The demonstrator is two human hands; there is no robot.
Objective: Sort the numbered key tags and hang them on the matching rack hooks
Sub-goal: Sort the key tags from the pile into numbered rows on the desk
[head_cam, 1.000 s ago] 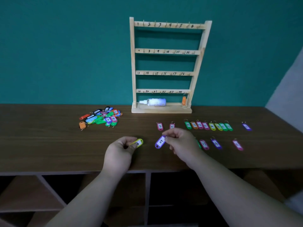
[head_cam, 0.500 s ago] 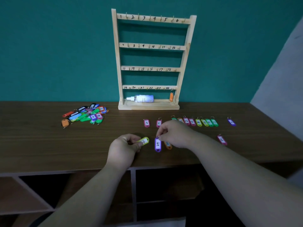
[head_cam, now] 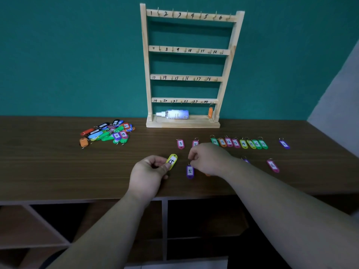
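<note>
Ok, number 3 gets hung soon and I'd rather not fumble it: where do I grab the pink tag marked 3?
Pinch the pink tag marked 3 across its long edges from above. It lies flat on the table with bare wood on both sides, and its ring points toward the rack, so gripping the body likely leaves the ring free for hanging.

light: dim, flat | shadow: faint, soft beneath right hand | focus: sharp around it, forearms softer | distortion: rack beyond it leans, edges bow

Open tabletop front left, tag pile beyond, tag row crowding right, rack behind
</note>
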